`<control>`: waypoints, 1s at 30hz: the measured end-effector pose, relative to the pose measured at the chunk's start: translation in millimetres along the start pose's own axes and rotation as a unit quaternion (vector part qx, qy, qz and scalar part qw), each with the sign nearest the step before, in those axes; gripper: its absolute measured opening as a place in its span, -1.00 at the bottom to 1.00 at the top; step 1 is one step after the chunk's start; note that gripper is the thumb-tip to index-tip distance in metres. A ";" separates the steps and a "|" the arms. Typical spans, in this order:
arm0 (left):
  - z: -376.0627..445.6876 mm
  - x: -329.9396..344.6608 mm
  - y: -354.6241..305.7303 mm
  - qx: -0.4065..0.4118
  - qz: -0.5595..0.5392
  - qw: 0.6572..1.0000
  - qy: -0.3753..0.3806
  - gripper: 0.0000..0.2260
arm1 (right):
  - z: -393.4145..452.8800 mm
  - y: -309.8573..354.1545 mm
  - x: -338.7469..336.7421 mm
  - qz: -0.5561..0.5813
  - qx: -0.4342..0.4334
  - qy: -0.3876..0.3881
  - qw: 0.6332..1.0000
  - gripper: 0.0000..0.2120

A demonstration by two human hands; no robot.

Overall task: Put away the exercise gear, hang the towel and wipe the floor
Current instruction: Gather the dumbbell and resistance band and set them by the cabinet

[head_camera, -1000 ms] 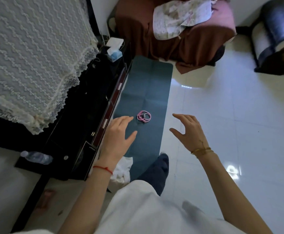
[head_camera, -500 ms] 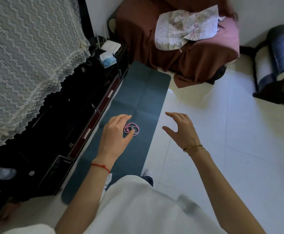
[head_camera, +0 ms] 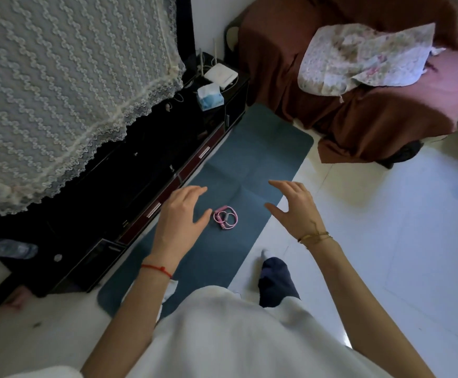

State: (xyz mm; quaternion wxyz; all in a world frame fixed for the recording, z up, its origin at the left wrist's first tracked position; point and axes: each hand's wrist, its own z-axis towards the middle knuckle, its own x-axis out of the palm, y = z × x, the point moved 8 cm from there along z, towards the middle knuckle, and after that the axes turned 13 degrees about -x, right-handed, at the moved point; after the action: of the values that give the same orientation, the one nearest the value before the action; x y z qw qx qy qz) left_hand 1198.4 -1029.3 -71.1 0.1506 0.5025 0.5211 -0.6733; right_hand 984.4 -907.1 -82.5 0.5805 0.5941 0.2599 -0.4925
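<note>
Because the pink resistance band [head_camera: 225, 217] coiled mid-mat [head_camera: 249, 159] looks light and floppy, pinch its foam handles; left hand [head_camera: 180, 216] and right hand [head_camera: 294, 208] hover spread, empty.

One head-worn view looks steeply down from standing height; the mat [head_camera: 249, 170] stretches forward beyond the fingers [head_camera: 192, 190].

The left hand [head_camera: 180, 218] has a thin red string at its wrist; the right hand [head_camera: 294, 210] has 2 slim gold bangles. A white top, dark navy trousers, white socks.
</note>
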 end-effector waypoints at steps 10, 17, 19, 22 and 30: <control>42.7 27.0 -27.8 -0.136 -0.042 0.986 -0.088 -0.59 | 103.8 -57.7 0.6 0.014 -0.131 0.112 0.985 -0.53; 51.7 54.2 -40.3 -0.237 -0.034 0.958 -0.157 -0.60 | 155.6 -92.0 17.1 0.018 -0.219 0.181 0.959 -0.54; 50.7 62.3 -38.5 -0.261 -0.038 0.949 -0.170 -0.61 | 165.4 -101.0 26.1 0.023 -0.235 0.193 0.952 -0.55; 50.0 75.0 -31.1 -0.293 -0.041 0.937 -0.183 -0.62 | 175.8 -112.7 46.1 0.027 -0.242 0.220 0.944 -0.54; 67.9 135.4 35.8 -0.386 -0.049 0.907 -0.159 -0.63 | 198.2 -143.2 133.8 0.025 -0.216 0.295 0.931 -0.54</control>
State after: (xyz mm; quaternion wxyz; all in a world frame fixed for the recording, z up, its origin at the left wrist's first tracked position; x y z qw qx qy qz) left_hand 1128.3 -1058.5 -206.9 0.3807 0.2650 0.7335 -0.4968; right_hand 853.0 -1102.3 -231.7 0.6040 0.5792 0.5044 -0.2127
